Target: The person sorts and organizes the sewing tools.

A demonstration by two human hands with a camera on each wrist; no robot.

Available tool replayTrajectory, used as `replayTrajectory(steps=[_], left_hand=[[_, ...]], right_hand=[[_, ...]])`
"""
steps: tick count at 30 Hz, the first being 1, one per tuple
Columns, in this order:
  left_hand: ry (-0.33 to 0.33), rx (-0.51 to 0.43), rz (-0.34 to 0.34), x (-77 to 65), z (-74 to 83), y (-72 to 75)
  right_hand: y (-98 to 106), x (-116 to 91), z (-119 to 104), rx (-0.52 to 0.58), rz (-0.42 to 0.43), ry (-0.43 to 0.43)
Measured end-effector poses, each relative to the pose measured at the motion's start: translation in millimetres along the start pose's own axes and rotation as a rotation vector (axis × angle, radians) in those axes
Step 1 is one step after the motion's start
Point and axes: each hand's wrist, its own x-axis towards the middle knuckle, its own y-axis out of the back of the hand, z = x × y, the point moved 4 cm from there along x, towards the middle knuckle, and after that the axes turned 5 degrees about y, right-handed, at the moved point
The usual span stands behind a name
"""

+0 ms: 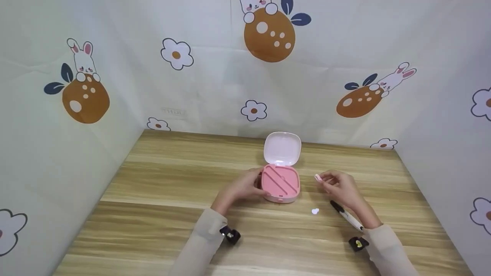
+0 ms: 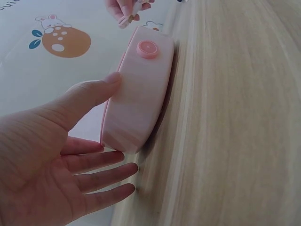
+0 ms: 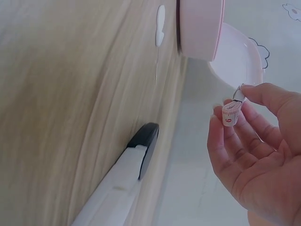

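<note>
A pink box stands on the table, its pale lid raised at the back. Slanting ridges divide its pink top; a round pink button sits on the front. My left hand rests at the box's left side, thumb against the front wall, other fingers extended and spread by the corner. Right of the box, my right hand pinches a small rolled tape measure between thumb and fingers, raised over the table. Red marks and a number show on its white band.
A marker pen with black cap and white body lies below my right hand. A small white rounded piece lies on the wooden table in front of the box. Printed cloth walls close in the table's back and sides.
</note>
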Motion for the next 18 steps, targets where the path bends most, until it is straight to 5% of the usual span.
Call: replayTrajectory(steps=[18], left_hand=[[-0.015,-0.017,-0.009,-0.9,0.9,0.5]], right_hand=[[-19,10,-16,0.051,0.014,0.027]])
